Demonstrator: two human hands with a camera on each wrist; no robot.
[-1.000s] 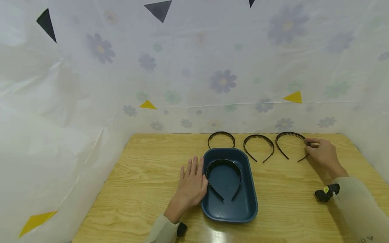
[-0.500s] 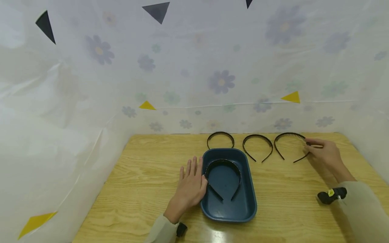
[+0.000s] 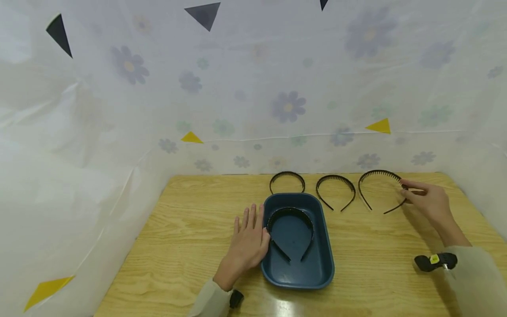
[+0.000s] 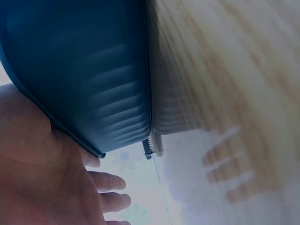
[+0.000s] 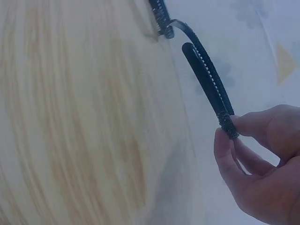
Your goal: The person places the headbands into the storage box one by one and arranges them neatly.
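Black headband (image 3: 381,188) pinched by right-hand fingers (image 3: 412,193).

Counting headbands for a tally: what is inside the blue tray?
Inside the blue tray lies one black toothed headband, ends toward the camera. The bare floor shows around it; only the strip beneath the band is covered.

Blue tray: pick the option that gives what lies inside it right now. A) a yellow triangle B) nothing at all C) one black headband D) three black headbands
C: the head view shows a single black headband lying in the blue tray, with three more headbands out on the table behind it, the rightmost headband pinched by the right hand.
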